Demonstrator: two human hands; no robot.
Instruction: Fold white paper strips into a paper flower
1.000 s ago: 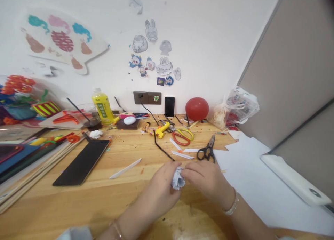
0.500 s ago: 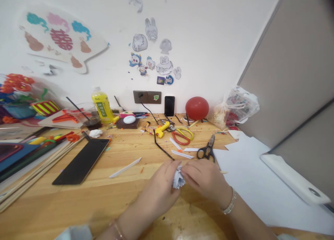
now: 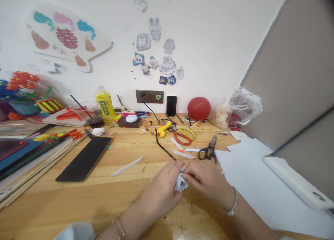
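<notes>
A small piece of pleated white paper [image 3: 181,184] is held between my two hands above the wooden table. My left hand [image 3: 167,181] is closed around its left side. From the right, my right hand [image 3: 205,177] pinches the paper near its upper part with thumb and forefinger. The pleated lower end fans out below the fingers, while the fingers hide part of the upper end. A black fuzzy stem [image 3: 164,148] runs up and away from just behind my left hand. Black-handled scissors [image 3: 208,151] lie just beyond my right hand.
White paper strips [image 3: 184,154], red-and-yellow scissors [image 3: 184,137] and a yellow glue gun [image 3: 164,129] lie ahead. On the left are a black tablet [image 3: 85,160], wooden sticks [image 3: 47,167] and a drink bottle [image 3: 105,104]. White sheets [image 3: 247,177] cover the right side.
The view has shifted slightly, so the surroundings sit a little further right. Both hands keep hold of the pleated paper; my right fingers have shifted on it, and more of its lower end shows.
</notes>
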